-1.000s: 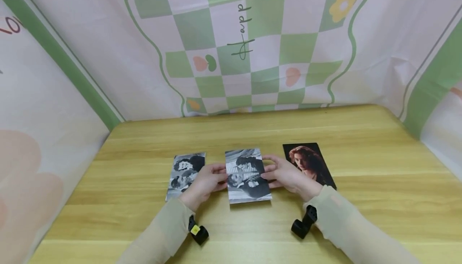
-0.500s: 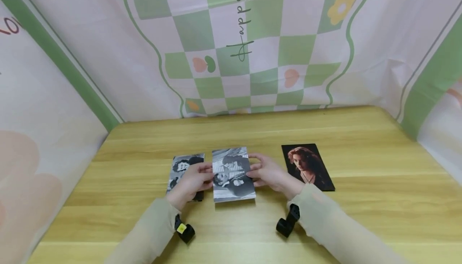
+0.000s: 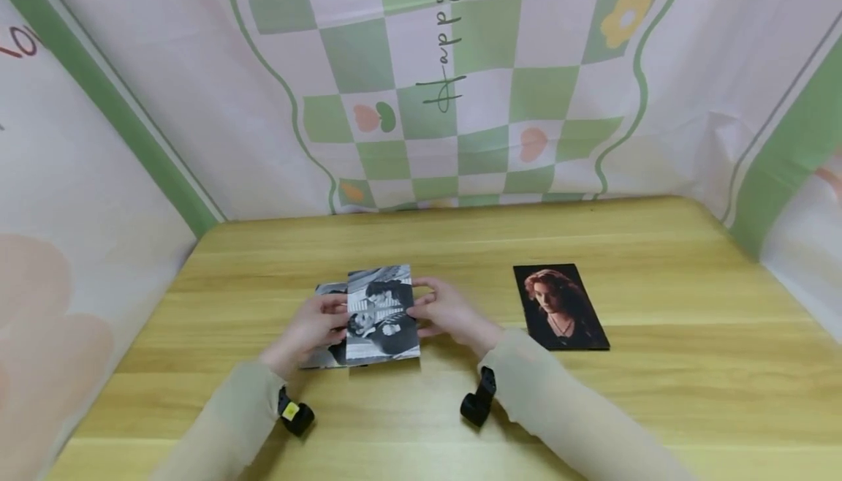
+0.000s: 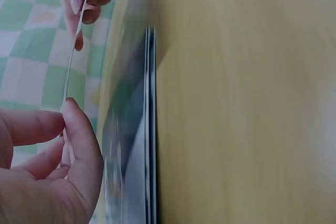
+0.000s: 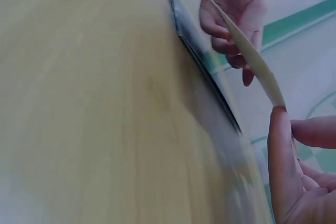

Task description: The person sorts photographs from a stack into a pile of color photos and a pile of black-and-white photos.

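Observation:
Between both hands is a black-and-white photo card (image 3: 381,316) of two people, raised above the table. My left hand (image 3: 312,331) pinches its left edge between thumb and fingers, and my right hand (image 3: 454,316) pinches the right edge. In the left wrist view the held photo card (image 4: 72,69) appears edge-on as a thin sheet. Below it on the table lies a small stack of photo cards (image 4: 150,129), with a black-and-white one on top (image 3: 329,355), partly covered by the held card and my left hand.
A dark colour photo card (image 3: 562,309) with a portrait lies to the right on the wooden table (image 3: 691,305). A green-and-white checked cloth (image 3: 487,93) hangs behind the table's far edge, with cloth walls on both sides.
Both hands have carried the held photo card leftward from the middle, until it overlaps the left stack in the head view. The portrait card on the right has stayed put.

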`<action>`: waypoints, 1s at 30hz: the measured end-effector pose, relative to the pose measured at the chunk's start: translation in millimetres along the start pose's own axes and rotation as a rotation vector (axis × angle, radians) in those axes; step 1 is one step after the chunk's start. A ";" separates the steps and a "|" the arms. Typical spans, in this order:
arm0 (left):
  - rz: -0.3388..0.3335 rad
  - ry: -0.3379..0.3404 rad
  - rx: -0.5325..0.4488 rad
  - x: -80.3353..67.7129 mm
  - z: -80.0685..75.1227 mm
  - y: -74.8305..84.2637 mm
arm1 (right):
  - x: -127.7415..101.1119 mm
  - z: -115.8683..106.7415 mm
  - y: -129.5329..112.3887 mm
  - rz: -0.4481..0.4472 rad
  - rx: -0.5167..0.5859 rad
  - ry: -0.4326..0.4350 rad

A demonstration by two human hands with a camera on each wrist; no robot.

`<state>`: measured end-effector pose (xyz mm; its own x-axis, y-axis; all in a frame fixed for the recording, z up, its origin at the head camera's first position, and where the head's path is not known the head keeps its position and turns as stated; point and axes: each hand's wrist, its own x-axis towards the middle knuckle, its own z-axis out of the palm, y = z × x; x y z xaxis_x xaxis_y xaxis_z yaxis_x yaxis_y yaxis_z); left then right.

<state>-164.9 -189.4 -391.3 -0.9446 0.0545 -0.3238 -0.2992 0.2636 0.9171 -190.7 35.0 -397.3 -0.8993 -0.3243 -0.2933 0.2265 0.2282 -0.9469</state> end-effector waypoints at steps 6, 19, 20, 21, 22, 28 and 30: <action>-0.003 0.028 0.061 -1.6 -19.6 -6.2 | 10.3 21.9 -2.8 -0.017 -0.011 -0.022; -0.009 0.080 0.161 -1.6 -47.7 -17.9 | 22.8 51.3 -10.5 0.007 -0.015 -0.057; -0.002 0.080 0.176 -2.2 -48.7 -18.0 | 23.1 52.9 -10.1 0.014 -0.023 -0.055; 0.005 0.080 0.191 -2.9 -49.5 -17.9 | 23.3 54.3 -10.0 0.019 -0.033 -0.051; 0.010 0.079 0.205 -3.2 -50.2 -18.0 | 23.7 55.6 -9.8 0.025 -0.039 -0.047; 0.013 0.083 0.238 -2.6 -52.8 -19.6 | 25.0 60.6 -10.3 0.034 -0.080 -0.019; 0.006 0.088 0.243 -1.9 -53.5 -19.9 | 25.9 61.1 -10.2 0.035 -0.099 -0.013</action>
<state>-164.4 -246.3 -396.5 -0.9575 -0.0248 -0.2874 -0.2626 0.4875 0.8327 -193.4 -31.8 -403.3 -0.8864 -0.3265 -0.3282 0.2189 0.3290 -0.9186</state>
